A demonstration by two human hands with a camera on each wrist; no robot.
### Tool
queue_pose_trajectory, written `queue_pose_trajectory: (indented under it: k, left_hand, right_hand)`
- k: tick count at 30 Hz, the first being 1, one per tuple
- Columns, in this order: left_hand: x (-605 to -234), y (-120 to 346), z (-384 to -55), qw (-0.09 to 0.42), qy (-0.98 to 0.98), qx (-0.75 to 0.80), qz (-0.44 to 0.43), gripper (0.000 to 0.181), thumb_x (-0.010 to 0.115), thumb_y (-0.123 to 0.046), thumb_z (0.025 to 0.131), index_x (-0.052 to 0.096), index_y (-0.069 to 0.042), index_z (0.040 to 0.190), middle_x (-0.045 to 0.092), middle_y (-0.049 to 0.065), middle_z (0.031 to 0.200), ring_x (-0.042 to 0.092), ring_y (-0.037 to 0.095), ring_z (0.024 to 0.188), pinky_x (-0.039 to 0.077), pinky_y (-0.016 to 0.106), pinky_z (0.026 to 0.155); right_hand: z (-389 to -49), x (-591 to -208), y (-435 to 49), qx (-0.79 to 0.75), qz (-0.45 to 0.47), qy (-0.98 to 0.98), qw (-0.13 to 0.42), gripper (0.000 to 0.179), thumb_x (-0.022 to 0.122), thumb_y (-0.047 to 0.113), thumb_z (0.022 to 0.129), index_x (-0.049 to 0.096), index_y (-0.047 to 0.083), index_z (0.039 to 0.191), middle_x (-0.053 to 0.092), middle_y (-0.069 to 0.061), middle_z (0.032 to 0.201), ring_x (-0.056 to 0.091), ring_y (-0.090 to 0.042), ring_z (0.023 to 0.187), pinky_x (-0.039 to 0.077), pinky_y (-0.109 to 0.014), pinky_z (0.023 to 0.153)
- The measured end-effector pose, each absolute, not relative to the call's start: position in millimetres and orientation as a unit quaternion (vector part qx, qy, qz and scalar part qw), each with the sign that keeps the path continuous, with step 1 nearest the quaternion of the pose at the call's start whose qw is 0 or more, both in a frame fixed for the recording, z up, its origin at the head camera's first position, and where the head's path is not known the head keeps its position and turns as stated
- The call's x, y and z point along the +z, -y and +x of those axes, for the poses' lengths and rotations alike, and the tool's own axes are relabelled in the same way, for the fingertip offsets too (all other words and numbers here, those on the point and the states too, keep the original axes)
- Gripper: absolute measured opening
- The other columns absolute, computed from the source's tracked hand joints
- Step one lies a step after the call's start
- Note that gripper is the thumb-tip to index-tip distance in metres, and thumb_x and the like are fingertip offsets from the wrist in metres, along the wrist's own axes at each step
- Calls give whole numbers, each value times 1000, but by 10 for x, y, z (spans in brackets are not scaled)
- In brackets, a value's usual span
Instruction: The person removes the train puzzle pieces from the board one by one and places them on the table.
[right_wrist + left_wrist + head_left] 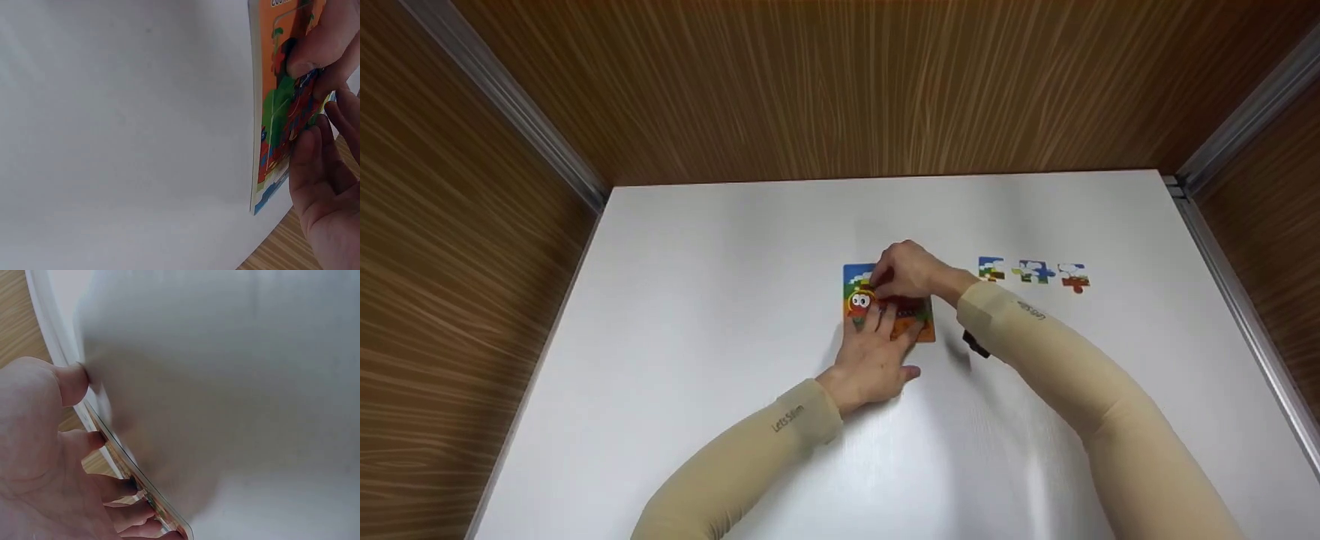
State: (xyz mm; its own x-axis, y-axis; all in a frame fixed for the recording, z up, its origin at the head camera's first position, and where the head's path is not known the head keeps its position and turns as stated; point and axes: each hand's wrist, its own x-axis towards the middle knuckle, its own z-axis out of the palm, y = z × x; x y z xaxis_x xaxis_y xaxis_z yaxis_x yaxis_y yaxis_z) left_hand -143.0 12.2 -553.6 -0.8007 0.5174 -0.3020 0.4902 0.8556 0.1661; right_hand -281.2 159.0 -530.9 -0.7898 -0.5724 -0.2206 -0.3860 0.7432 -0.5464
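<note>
A colourful puzzle board with a cartoon face lies on the white table. My left hand rests on its lower part with straight, spread fingers; the thumb sticks out to the right, off the board. In the left wrist view the left hand has its fingertips against the board's edge. Over the board's upper middle, my right hand pinches with thumb and fingers. In the right wrist view the right hand holds its fingertips at the board; the puzzle piece in the pinch is mostly hidden.
Right of the board lie three loose jigsaw pieces in a row: a left one, a middle one and a right one. Brown wood-grain panels wall the table at the back and sides.
</note>
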Motion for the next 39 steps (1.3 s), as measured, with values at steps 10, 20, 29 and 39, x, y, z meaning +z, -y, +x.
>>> queue_pose_trajectory:
  k: [10, 20, 29, 39]
  left_hand:
    - [-5541, -124, -1382, 161, -950, 42, 264, 75, 49, -61, 115, 26, -33, 180, 14, 18, 191, 10, 46, 178, 24, 79, 134]
    - [-5578, -159, -1302, 127, -956, 30, 263, 71, 51, -55, 116, 30, -29, 180, 24, 15, 188, 23, 50, 173, 35, 81, 127]
    - [-5560, -170, -1318, 139, -956, 43, 255, 72, 54, -54, 115, 29, -32, 180, 26, 13, 188, 22, 47, 173, 33, 82, 127]
    - [-5535, -179, -1318, 150, -954, 54, 254, 73, 52, -53, 116, 26, -30, 181, 21, 13, 190, 19, 45, 175, 32, 83, 127]
  right_hand:
    - [-2793, -5336, -1563, -246, -236, -919, 197, 16, 91, 17, 96, 91, 14, 111, 83, -10, 122, 70, -33, 126, 53, -53, 120]
    - [-2774, -5334, -1538, -228, -253, -922, 183, 15, 91, 16, 95, 92, 15, 110, 84, -8, 121, 72, -32, 127, 56, -51, 118]
    - [-2737, -5257, -1469, -186, -237, -930, 211, 24, 85, 29, 102, 89, 13, 118, 78, -10, 130, 69, -32, 127, 55, -52, 118]
    - [-2755, -5277, -1431, -164, -230, -937, 204, 27, 86, 34, 99, 86, 12, 114, 82, -10, 121, 73, -28, 112, 62, -49, 103]
